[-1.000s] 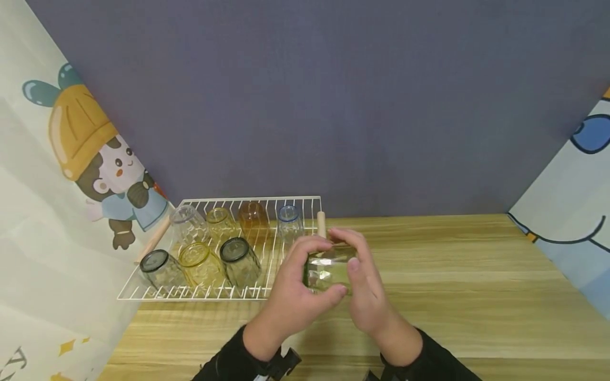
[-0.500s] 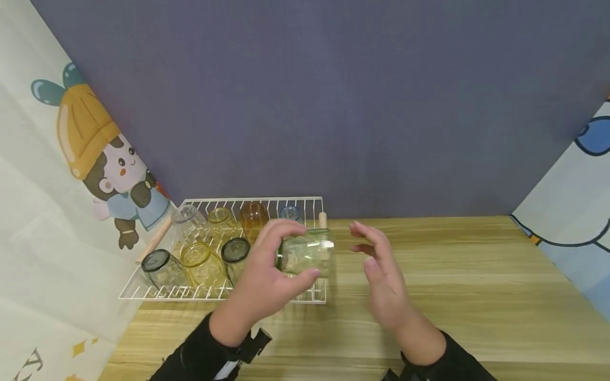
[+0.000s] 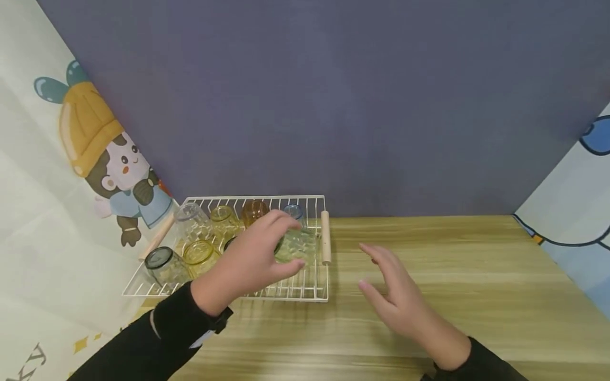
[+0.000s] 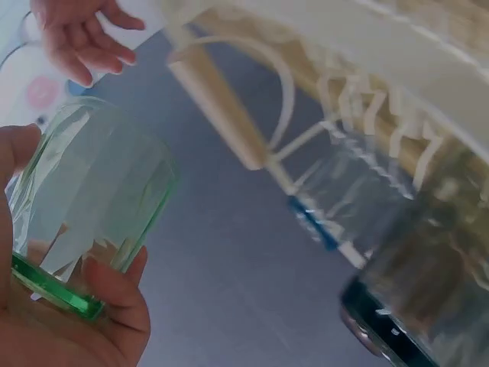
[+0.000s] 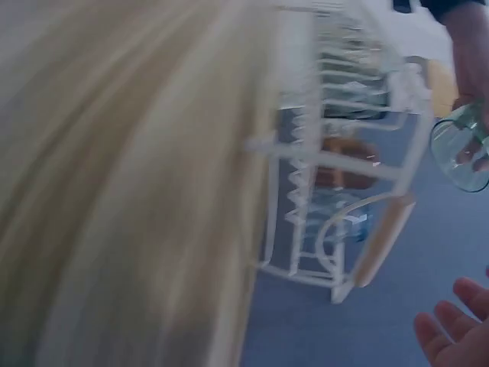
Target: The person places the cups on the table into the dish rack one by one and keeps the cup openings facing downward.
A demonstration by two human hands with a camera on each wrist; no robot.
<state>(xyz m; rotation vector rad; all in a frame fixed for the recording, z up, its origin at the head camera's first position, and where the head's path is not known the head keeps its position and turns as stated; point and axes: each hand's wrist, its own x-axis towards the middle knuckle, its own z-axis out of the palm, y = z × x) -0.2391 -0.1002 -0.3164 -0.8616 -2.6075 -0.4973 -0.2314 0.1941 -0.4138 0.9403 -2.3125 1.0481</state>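
Note:
My left hand (image 3: 252, 254) grips a pale green glass (image 4: 95, 191) by its base end, thumb on one side and fingers on the other. The glass hangs over the right part of a white wire rack (image 3: 305, 300), its mouth facing right in the head view. Apart from it, my right hand (image 3: 405, 301) hovers over the table right of the rack, fingers spread and holding nothing. Nearest the green glass stand a blue-tinted glass (image 3: 293, 211) behind it and a dark grey glass (image 4: 390, 321), mostly hidden by my left hand in the head view.
Upside down in the rack are also an amber glass (image 3: 254, 210), a clear glass (image 3: 189, 219), a dark grey glass (image 3: 164, 264) and two yellow glasses, one at the front (image 3: 199, 254). Wooden handles (image 3: 326, 238) rise at both rack ends. A grey wall (image 3: 333, 106) stands behind.
At first both hands were around the green glass. The right hand has let go and drawn away to the right. The left hand has carried the glass left over the rack.

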